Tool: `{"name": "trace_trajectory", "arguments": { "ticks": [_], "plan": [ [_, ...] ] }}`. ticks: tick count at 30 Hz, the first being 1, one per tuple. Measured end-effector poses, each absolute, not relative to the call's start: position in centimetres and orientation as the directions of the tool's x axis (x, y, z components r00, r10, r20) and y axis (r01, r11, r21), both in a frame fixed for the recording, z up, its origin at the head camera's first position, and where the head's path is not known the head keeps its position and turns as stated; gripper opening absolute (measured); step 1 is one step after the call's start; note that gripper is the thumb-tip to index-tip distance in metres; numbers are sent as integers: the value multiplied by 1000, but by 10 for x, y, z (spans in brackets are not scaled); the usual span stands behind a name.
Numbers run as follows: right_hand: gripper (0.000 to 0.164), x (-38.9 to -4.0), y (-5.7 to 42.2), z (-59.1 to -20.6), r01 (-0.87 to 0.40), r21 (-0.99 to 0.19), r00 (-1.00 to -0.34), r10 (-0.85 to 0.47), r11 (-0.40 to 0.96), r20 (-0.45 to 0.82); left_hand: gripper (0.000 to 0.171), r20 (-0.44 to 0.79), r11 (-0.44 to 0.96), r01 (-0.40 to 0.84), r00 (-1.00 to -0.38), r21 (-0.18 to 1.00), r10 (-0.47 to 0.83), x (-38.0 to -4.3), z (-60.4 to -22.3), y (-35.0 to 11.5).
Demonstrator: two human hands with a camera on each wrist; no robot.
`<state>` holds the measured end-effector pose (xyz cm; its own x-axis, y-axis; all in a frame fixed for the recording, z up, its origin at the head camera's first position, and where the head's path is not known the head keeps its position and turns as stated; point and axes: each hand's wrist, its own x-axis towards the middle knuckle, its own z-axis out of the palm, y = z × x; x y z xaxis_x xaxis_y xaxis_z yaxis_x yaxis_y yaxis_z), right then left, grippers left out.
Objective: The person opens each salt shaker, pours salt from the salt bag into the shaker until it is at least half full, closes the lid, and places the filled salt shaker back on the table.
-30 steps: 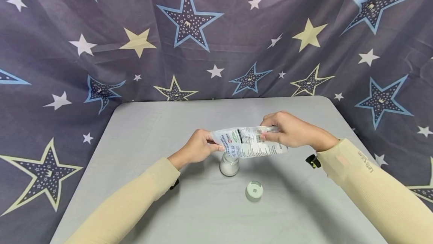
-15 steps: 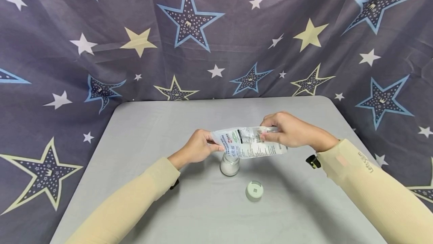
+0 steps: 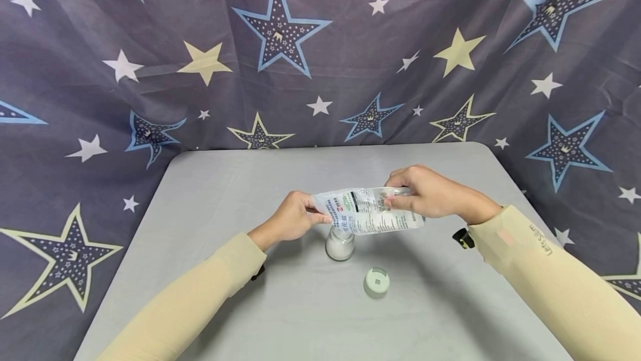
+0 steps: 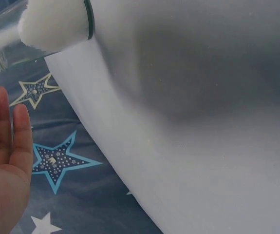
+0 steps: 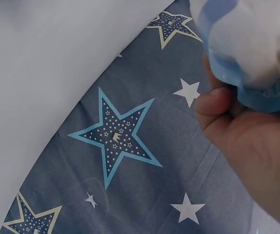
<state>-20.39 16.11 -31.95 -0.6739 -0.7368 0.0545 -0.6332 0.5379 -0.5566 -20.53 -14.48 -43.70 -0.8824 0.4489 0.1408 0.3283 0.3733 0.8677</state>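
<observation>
A printed plastic bag (image 3: 365, 213) is held lengthwise over a glass jar (image 3: 340, 247), its left end just above the jar's mouth. My left hand (image 3: 290, 217) pinches that end between thumb and finger; the other fingers stretch out near the jar's threaded neck in the left wrist view. White granules fill much of the jar (image 4: 57, 24) in that view. My right hand (image 3: 425, 191) grips the bag's right part from above. In the right wrist view, the bag's blue-edged end (image 5: 249, 78) bulges with white contents beside the curled fingers. The bag's opening is hidden in the head view.
A pale green round lid (image 3: 376, 282) lies on the grey table (image 3: 300, 316), in front of the jar and to its right. Behind the table and along its sides hangs a dark star-patterned cloth (image 3: 320, 60). Small specks dot the tabletop in the left wrist view.
</observation>
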Motion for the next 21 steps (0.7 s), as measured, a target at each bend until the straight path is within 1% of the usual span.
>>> {"name": "trace_trajectory", "arguments": {
  "ticks": [8,21],
  "plan": [
    [4,-204,161,-320,-612,-551,-694,-719,566,32,5,137,371,326,-881,870,452,-205,-437,-145],
    [4,-202,160,-318,-598,-553,-702,-712,580,12,6,139,374,328,-882,868,451,-204,-436,-146]
  ]
}}
